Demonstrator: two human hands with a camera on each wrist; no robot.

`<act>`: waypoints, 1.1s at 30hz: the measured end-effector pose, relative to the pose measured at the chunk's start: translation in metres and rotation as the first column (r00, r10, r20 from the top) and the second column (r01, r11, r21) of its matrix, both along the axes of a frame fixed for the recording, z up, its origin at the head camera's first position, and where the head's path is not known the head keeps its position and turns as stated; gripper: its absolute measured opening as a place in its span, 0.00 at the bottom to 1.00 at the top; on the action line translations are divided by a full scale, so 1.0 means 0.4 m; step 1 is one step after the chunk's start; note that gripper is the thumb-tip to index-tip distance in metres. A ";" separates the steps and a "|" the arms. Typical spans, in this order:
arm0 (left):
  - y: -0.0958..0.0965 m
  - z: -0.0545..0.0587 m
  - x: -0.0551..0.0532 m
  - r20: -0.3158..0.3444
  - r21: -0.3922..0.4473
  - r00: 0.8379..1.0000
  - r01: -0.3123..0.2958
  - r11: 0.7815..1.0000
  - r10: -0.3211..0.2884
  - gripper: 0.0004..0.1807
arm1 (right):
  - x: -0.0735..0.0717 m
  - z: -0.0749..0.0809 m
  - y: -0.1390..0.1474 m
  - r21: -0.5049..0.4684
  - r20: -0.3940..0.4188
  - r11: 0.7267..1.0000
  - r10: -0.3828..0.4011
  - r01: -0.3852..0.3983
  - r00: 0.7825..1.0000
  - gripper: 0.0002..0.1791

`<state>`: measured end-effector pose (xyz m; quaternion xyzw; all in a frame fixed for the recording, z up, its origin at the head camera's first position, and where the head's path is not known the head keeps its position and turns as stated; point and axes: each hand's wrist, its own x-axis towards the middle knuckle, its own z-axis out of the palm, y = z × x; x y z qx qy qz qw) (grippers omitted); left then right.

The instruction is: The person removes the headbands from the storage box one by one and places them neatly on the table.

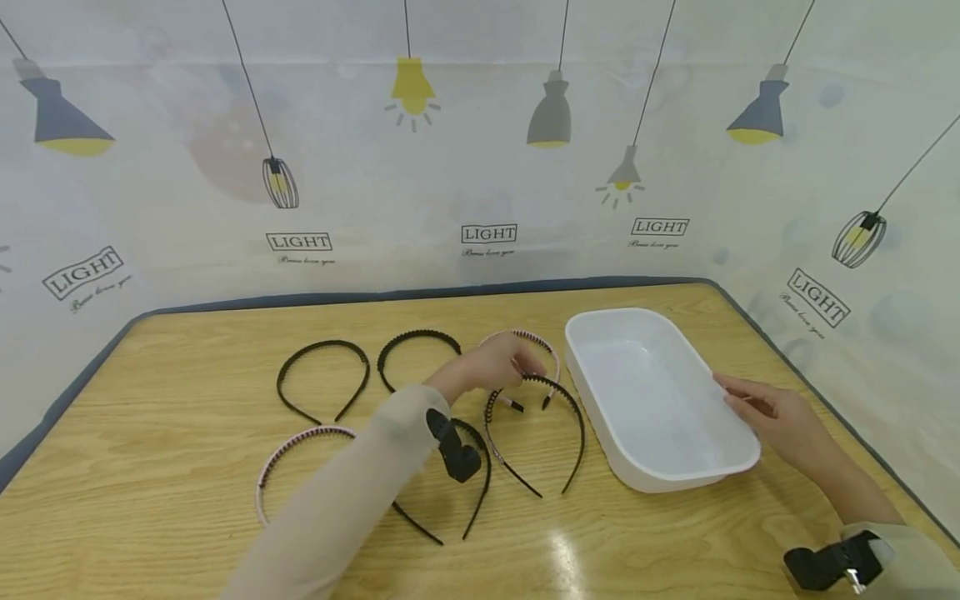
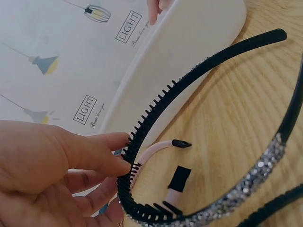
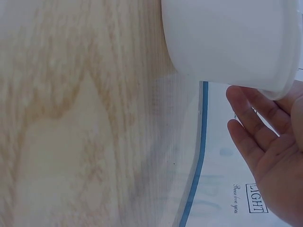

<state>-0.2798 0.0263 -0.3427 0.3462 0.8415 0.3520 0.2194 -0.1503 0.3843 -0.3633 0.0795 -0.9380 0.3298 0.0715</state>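
Observation:
My left hand [image 1: 491,364] pinches a black toothed headband [image 1: 582,433] between thumb and fingers near the top of its curve. Its ends point toward me, and silvery glitter covers part of its outside in the left wrist view. Beyond it on the table lies a pink headband [image 1: 556,358] with black tips. At the right, my right hand [image 1: 787,425] touches the side rim of a white plastic basin [image 1: 600,417]. In the right wrist view its fingers extend loosely against the basin's outer wall; the thumb is hidden there.
Two black headbands [image 1: 281,379] [image 1: 420,333] lie at the back left of the wooden table [image 1: 150,433]. Closer to me are another pink headband [image 1: 262,479] and a black one [image 1: 487,483], both partly behind my left sleeve. A lamp-print sheet [image 1: 360,183] rises beyond the table.

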 end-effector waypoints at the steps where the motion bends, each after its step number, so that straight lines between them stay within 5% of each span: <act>1: 0.001 -0.002 0.001 0.001 -0.003 1.000 -0.001 1.000 0.001 0.20 | 0.000 0.000 -0.001 0.000 -0.001 1.000 -0.001 0.001 1.000 0.21; 22: 0.005 -0.027 0.039 0.000 -0.011 1.000 0.013 1.000 -0.013 0.18 | 0.001 0.001 -0.003 0.003 0.000 1.000 -0.006 0.006 1.000 0.21; 33: 0.011 -0.044 0.033 0.014 -0.025 1.000 0.027 0.999 -0.027 0.18 | -0.001 -0.003 0.003 0.004 -0.005 1.000 0.001 -0.001 1.000 0.21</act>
